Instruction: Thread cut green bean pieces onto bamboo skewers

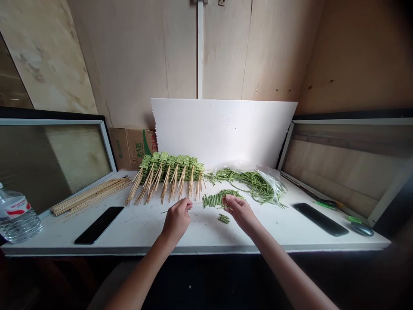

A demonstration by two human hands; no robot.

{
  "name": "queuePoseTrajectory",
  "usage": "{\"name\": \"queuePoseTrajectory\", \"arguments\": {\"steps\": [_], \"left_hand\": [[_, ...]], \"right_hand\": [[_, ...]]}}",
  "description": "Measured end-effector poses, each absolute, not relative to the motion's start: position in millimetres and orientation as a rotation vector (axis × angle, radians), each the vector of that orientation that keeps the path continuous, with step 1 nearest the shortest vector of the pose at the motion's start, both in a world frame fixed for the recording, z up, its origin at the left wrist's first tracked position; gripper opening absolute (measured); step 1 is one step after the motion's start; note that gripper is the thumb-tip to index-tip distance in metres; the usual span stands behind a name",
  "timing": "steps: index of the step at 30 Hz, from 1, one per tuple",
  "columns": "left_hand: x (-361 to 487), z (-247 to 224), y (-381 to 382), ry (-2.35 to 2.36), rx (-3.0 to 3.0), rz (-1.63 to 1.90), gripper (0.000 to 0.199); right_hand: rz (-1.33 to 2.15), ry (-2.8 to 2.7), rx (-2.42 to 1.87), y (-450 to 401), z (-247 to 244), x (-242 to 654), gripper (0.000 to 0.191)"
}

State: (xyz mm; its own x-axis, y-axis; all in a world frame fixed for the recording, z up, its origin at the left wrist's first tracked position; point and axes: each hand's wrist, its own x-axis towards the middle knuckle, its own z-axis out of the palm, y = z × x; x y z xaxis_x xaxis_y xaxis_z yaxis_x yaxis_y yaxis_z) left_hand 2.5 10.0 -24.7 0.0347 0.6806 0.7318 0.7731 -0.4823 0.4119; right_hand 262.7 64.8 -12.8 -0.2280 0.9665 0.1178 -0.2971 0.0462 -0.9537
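My left hand (177,217) is closed around a thin bamboo skewer (196,203), whose tail pokes out to the left of the fist. Short cut lengths of green long bean (211,200) sit side by side across that skewer, between my two hands. At the right end of this row, my right hand (239,211) pinches with thumb and fingers at the bean pieces; its fingers partly hide the skewer's tip. Behind the right fingers lies a heap of cut bean pieces (235,193). A smaller bunch of pieces (223,218) rests on the white table just below the skewer.
Filled bean skewers (174,167) are stacked at the back, sticks facing me. Bare skewers (93,193), a phone (99,224) and a water bottle (19,215) are left. Whole long beans (238,178) in plastic, a dark case (319,218) and a mouse (362,228) are right.
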Motion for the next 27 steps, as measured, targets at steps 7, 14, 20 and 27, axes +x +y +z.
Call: {"name": "queuePoseTrajectory", "arguments": {"steps": [7, 14, 20, 27], "left_hand": [[1.8, -24.4, 10.1, -1.568, -2.193, -1.455, 0.032], [3.5, -23.7, 8.5, -1.554, -2.192, -1.424, 0.032], [4.4, -23.1, 7.8, -1.538, -2.185, -1.417, 0.034], [7.6, -27.0, 7.9, -1.537, -2.187, -1.483, 0.039]], "right_hand": [[1.403, -1.181, -0.8, 66.0, -15.3, 264.0, 0.031], [1.322, -1.21, -0.808, 64.5, -13.8, 263.6, 0.031], [1.259, -1.234, -0.825, 62.8, -16.8, 260.0, 0.03], [1.234, -1.155, -0.829, 66.0, -26.3, 255.6, 0.031]]}}
